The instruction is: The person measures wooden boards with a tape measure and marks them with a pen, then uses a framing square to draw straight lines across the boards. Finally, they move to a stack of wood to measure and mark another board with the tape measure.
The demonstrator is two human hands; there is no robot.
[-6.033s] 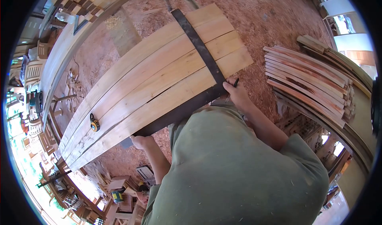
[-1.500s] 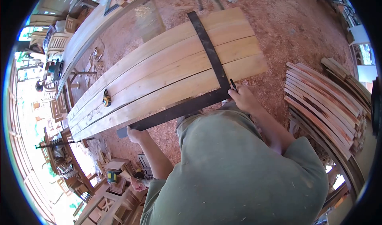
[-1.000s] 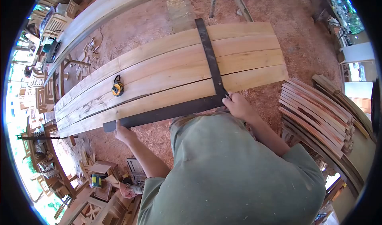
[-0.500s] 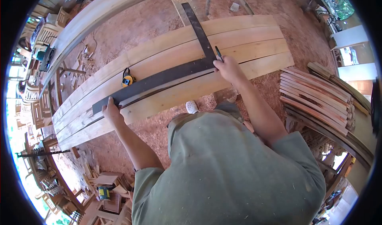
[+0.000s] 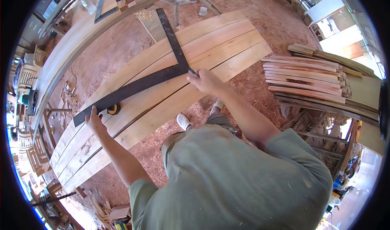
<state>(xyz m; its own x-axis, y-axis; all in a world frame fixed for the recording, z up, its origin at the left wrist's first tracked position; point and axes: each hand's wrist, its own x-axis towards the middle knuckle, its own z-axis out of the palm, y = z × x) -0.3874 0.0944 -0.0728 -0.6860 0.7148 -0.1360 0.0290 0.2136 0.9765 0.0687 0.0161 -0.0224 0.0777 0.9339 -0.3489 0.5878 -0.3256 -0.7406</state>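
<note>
A large dark L-shaped carpenter's square [image 5: 138,85] lies across several pale planks [image 5: 158,102] set side by side. My left hand [image 5: 96,121] grips the far left end of its long arm, thumb on top. Near the square's corner, my right hand [image 5: 204,81] is closed around a dark pen [image 5: 192,71], its fingers close to the edge of the square. A yellow and black tape measure [image 5: 114,109] rests on the planks just right of my left hand, against the near edge of the square and perhaps partly under it.
To the right is a stack of reddish wood strips [image 5: 302,79]. A long workbench [image 5: 77,47] runs along the upper left, with a small blue-grey square [image 5: 106,14] and wood blocks on it. Wood scraps [image 5: 70,92] and shavings cover parts of the reddish floor. My shoes [image 5: 183,121] stand beside the planks.
The carpenter's square has shifted away from me across the planks, both hands moving with it. The tape measure, before on its far side, now shows on its near side. The view has turned.
</note>
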